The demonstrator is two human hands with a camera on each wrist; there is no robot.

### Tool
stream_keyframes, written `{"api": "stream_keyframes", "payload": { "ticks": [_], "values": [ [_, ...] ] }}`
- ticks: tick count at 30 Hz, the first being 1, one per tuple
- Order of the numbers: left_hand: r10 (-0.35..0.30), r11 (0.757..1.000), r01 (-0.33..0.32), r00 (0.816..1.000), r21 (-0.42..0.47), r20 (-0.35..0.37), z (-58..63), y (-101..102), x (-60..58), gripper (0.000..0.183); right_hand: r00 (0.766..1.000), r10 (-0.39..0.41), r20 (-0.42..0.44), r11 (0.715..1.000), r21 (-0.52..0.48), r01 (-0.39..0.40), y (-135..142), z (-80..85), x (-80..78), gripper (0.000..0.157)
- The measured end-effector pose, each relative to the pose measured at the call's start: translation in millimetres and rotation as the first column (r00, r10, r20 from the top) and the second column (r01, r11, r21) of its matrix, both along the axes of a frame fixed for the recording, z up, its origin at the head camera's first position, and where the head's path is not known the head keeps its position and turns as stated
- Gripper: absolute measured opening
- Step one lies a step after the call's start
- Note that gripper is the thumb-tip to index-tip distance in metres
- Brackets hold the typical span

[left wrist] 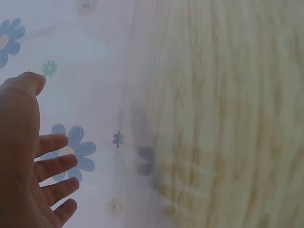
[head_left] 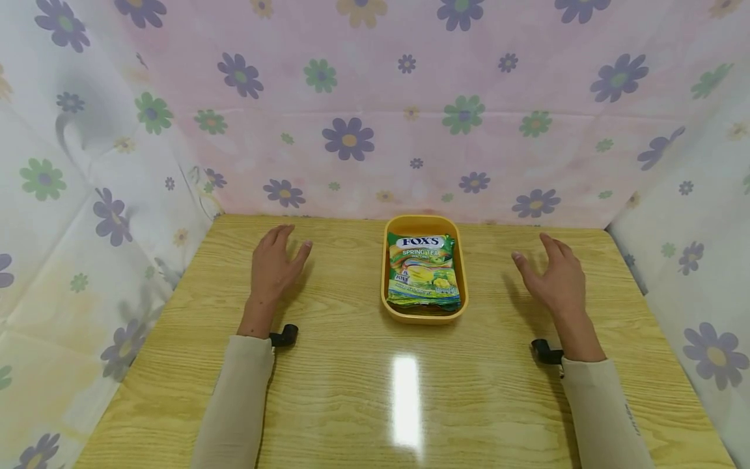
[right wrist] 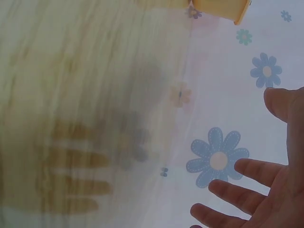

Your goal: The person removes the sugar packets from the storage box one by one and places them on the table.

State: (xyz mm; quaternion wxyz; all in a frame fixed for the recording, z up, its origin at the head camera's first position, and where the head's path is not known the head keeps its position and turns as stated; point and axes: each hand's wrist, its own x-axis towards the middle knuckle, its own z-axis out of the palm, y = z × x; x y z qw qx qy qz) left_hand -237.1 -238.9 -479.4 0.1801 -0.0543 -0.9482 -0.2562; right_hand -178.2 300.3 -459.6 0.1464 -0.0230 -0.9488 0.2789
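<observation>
Flower-printed fabric (head_left: 387,91) hangs behind and beside a wood-grain table (head_left: 340,391).

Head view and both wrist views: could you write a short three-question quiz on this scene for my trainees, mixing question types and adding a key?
1. True or false: in the head view, the yellow tray stands between the left hand and the right hand.

2. Multiple choice: which name is printed across the top of the green packet in the yellow tray?
A) LIPTON
B) FOX'S
C) OREO

3. Fill in the blank: of the two wrist views, only the ____ wrist view shows part of the yellow tray.

Key: 1. True. 2. B. 3. right.
</observation>
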Motion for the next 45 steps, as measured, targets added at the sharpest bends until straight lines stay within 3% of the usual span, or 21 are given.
{"api": "stream_keyframes", "payload": {
  "ticks": [13, 24, 37, 45],
  "values": [
    [-0.025, 0.994, 0.019, 0.998, 0.105, 0.052, 0.4, 13, 0.3, 0.066, 0.998, 0.04, 0.043, 0.998, -0.041, -0.038, -16, 11.1, 1.0, 0.078],
    [-0.113, 0.976, 0.095, 0.99, 0.196, 0.083, 0.9, 26, 2.3, 0.062, 0.995, 0.091, 0.04, 0.991, -0.104, -0.087, -31, 17.6, 5.1, 0.074],
    [-0.205, 0.93, 0.166, 0.975, 0.327, 0.088, -3.2, 48, 4.6, 0.059, 0.989, 0.149, 0.011, 0.978, -0.15, -0.146, -47, 25.0, 8.1, 0.068],
    [-0.272, 0.871, 0.209, 0.959, 0.444, 0.082, -2.5, 63, 7.5, 0.056, 0.985, 0.174, -0.006, 0.969, -0.18, -0.172, -55, 26.3, 7.0, 0.065]
  ]
}}
